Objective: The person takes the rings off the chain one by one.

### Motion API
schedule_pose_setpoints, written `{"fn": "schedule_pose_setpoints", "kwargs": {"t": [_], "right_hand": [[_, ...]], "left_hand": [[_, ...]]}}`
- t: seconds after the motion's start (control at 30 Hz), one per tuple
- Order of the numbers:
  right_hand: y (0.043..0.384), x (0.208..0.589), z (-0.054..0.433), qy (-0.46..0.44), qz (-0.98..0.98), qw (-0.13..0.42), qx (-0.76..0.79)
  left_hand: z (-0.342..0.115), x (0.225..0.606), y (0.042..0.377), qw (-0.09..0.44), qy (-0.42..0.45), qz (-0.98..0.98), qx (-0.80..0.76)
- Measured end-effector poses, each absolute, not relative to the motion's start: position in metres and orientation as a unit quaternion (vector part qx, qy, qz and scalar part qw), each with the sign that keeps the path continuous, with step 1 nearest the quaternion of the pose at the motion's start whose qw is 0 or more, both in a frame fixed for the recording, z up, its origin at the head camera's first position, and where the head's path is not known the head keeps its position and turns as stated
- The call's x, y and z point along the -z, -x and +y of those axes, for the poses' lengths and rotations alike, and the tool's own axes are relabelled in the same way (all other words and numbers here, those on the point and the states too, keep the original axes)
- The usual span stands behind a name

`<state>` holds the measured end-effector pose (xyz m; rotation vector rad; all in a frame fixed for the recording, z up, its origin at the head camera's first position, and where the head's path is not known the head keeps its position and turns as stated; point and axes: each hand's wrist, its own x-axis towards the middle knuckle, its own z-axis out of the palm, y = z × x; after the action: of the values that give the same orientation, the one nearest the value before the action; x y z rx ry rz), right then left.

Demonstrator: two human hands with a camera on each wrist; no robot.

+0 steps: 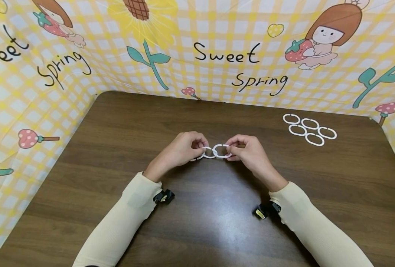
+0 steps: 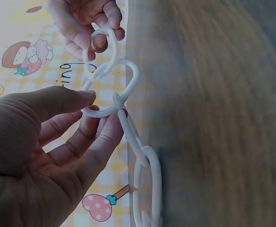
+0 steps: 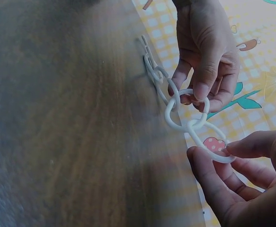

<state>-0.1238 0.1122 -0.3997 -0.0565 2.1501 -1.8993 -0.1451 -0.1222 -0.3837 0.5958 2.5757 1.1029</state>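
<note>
My left hand [image 1: 184, 148] pinches a white oval chain link [image 2: 137, 73] between thumb and fingers. Hooked through it is another white link [image 3: 198, 139], whose far end my right hand [image 1: 251, 152] pinches. Both hands are a short way apart over the middle of the table, with the two joined links between them. From the left-held link more linked white ovals [image 2: 156, 184] trail away past the left hand, lying along the tabletop in the right wrist view. In the head view the left hand hides most of that trailing part.
Several loose white links [image 1: 314, 144] lie grouped at the back right of the brown wooden table [image 1: 67, 193]. A yellow checked cloth [image 1: 217, 22] with printed figures stands around the back and left edges. Small black devices [image 1: 164, 196] sit at both cuffs.
</note>
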Motion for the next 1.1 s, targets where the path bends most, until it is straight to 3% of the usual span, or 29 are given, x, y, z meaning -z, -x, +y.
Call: {"fn": "schedule_pose_setpoints", "kwargs": {"t": [1.1], "right_hand": [[0.1256,0.4019,0.1121,0.019,0.729,0.156,0.667]], "left_hand": [[-0.1186,0.3843,0.1468,0.127,-0.214,0.889,-0.384]]}}
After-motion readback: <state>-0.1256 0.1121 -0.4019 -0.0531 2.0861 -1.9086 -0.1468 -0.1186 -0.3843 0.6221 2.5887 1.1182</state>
